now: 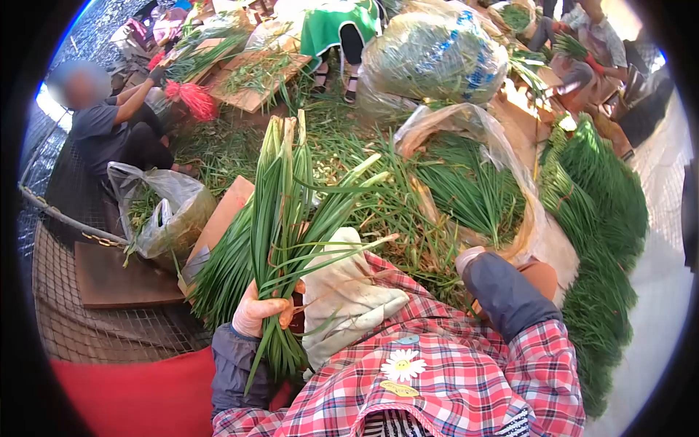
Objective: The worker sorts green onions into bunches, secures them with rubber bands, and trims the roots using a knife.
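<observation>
Upright in closed left hand point(261, 312): long green chive bundle point(280, 218); right hand hidden, state unclear.

Produce-sorting yard: heaped green chives point(604, 218), bagged bundles point(437, 54).

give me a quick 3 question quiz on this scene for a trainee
1. True or false: the left hand grips a bunch of green stalks that stands upright.
2. What is the right arm's sleeve reaching toward? A) a clear bag of greens B) a metal bucket C) a stack of books
3. Fill in: at far left a person sits behind a clear ____ holding green scraps.

Key
1. True
2. A; the right hand itself is hidden behind the sleeve.
3. bag
</observation>
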`<state>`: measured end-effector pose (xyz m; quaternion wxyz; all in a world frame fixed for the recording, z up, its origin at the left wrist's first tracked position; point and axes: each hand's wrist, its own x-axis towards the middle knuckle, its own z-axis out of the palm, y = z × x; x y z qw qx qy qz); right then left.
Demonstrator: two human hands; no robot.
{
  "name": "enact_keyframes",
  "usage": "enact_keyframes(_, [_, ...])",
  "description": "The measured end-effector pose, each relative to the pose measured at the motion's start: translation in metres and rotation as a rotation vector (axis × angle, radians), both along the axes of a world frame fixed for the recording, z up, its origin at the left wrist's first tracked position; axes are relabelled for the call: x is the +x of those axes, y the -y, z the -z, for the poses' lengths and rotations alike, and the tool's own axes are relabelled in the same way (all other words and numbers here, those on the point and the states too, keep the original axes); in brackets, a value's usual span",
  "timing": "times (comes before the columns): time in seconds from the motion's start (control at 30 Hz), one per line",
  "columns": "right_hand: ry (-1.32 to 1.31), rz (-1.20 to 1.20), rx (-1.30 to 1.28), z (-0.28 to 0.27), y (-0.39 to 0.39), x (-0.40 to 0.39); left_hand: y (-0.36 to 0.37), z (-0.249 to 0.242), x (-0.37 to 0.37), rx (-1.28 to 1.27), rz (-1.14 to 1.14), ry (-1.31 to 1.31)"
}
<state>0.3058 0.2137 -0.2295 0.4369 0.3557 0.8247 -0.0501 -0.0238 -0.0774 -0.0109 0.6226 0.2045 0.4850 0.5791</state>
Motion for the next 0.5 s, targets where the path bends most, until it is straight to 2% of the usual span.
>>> enact_keyframes(0.07, [-0.191,0.073,0.042,-0.058,-0.001,-0.019,0.001,-0.004,0.004,-0.019,-0.046,-0.01])
enact_keyframes(0.1, [-0.46,0.25,0.012,-0.115,-0.003,-0.038,-0.002,-0.006,0.008,-0.018,-0.037,-0.023])
enact_keyframes(0.17, [-1.053,0.525,-0.346,-0.176,-0.001,-0.053,-0.011,-0.005,0.02,-0.056,-0.041,-0.065])
enact_keyframes(0.2, [-1.22,0.376,-0.435,-0.198,0.007,-0.062,-0.013,-0.002,0.023,-0.084,-0.017,-0.027])
enact_keyframes(0.27, [-1.252,0.331,-0.597,-0.226,0.037,-0.082,-0.02,0.004,0.033,-0.095,0.025,-0.002])
enact_keyframes(0.3, [-1.254,0.198,-0.618,-0.214,0.044,-0.092,-0.024,0.005,0.037,-0.089,0.039,0.016])
enact_keyframes(0.33, [-1.128,0.195,-0.665,-0.213,0.053,-0.098,-0.027,0.008,0.04,-0.082,0.053,0.042])
enact_keyframes(0.37, [-1.178,0.117,-0.708,-0.193,0.057,-0.102,-0.028,0.012,0.043,-0.073,0.066,0.07])
enact_keyframes(0.43, [-1.205,0.209,-0.696,-0.181,0.064,-0.101,-0.027,0.017,0.046,-0.115,0.11,0.056])
enact_keyframes(0.5, [-1.188,0.523,-0.838,-0.185,0.068,-0.095,-0.029,0.021,0.04,-0.185,0.213,-0.028])
